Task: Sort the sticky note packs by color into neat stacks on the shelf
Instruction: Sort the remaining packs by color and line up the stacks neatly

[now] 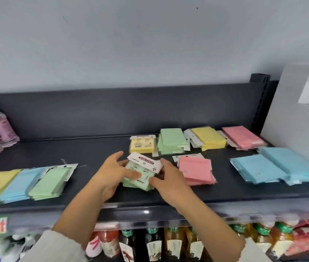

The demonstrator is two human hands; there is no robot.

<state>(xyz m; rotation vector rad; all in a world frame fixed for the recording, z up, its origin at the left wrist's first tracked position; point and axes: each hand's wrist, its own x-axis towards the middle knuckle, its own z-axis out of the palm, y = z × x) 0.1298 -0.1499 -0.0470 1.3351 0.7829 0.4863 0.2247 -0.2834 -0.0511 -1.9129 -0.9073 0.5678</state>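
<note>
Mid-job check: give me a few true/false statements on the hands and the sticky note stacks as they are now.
1. Both the left hand and right hand hold the green pack. True.
2. The back green stack lies between a yellow pack and a yellow stack. True.
3. Only one pink stack is present. False: the shelf holds a front pink stack and a back pink stack.
4. The left-end row is all blue. False: it mixes pink, yellow, blue and green.

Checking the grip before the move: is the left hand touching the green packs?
Touching. Head view: the left hand has fingers lying across the green packs.
</note>
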